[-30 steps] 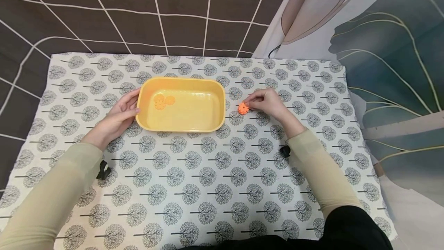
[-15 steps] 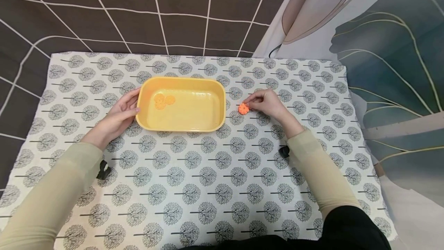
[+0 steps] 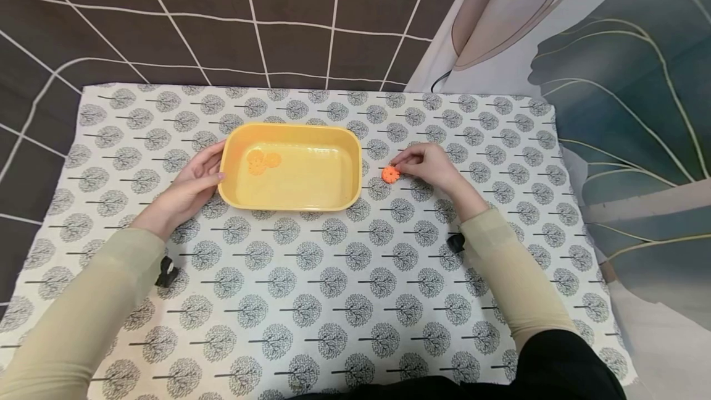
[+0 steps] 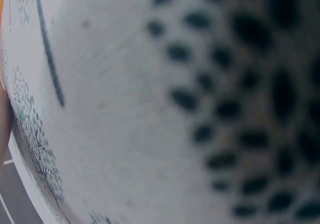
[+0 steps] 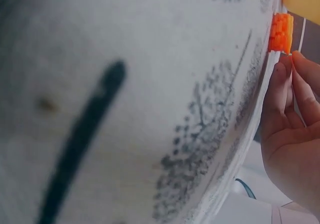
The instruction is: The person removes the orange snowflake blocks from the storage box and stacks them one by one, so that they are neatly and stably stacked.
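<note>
A yellow rectangular tub (image 3: pixel 294 202) with rounded corners stands on the patterned cloth in the head view. My left hand (image 3: pixel 191 185) holds its left end, thumb at the rim and fingers along the outer wall. Inside, toward the left, lie a few flat orange flower-shaped pieces (image 3: pixel 257 162), close together. Right of the tub, my right hand (image 3: pixel 426 164) pinches a small orange flower-shaped piece (image 3: pixel 390 175) at or just above the cloth. In the right wrist view this orange piece (image 5: pixel 281 32) looks thick and ridged in layers. The left wrist view shows mostly blurred cloth.
White cloth (image 3: pixel 333 307) printed with grey trees covers the table. A dark surface with white grid lines (image 3: pixel 222 23) rises behind it. Pale and teal leaf-patterned fabric (image 3: pixel 627 110) hangs at the right. Small black clips (image 3: pixel 166 272) sit at both cuffs.
Both hands stay in place, and the tub has not moved. The orange piece at my right fingertips seems to have turned slightly.
</note>
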`<state>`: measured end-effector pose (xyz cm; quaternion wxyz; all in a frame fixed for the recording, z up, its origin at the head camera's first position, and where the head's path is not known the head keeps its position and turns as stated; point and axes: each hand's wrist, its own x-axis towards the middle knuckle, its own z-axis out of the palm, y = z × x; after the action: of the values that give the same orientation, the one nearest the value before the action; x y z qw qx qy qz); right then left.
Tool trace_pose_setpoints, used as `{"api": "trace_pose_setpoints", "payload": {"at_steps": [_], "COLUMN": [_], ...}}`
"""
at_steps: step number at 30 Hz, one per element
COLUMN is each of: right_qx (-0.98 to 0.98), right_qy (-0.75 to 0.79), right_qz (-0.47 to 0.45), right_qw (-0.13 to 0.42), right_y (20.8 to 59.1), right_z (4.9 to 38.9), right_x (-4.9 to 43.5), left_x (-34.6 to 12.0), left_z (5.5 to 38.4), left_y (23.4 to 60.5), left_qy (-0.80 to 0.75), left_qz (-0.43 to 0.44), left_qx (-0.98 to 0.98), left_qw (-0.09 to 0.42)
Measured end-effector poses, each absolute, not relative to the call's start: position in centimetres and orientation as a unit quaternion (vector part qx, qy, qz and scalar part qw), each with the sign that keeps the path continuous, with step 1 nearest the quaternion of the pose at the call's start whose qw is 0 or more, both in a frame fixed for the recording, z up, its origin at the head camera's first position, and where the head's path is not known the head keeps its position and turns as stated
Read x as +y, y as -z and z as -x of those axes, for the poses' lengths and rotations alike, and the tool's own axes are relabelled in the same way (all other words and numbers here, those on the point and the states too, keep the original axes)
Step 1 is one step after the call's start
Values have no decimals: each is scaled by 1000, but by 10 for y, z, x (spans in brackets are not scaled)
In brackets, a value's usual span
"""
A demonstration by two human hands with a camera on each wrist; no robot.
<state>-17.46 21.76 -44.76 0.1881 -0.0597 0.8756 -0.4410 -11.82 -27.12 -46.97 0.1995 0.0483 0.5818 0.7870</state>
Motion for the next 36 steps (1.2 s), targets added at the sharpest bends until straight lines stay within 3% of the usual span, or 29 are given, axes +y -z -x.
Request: {"api": "trace_pose_setpoints", "payload": {"at_steps": [8,21,36], "right_qx": [886,876,852], "right_qy": [424,426,437], "right_qz": [91,182,238], "right_qw": [166,132,164], "right_y": [430,397,405], "right_z": [181,199,210], "right_x": [207,142,59], "left_x": [-273,-273,-273], "left_z": [117,117,119], "left_y": [471,471,472], "left_qy": [-785,-784,-788], "left_qz": [-47,-48,-57], "left_qx": [585,586,582], "left_qw": [196,196,192]}}
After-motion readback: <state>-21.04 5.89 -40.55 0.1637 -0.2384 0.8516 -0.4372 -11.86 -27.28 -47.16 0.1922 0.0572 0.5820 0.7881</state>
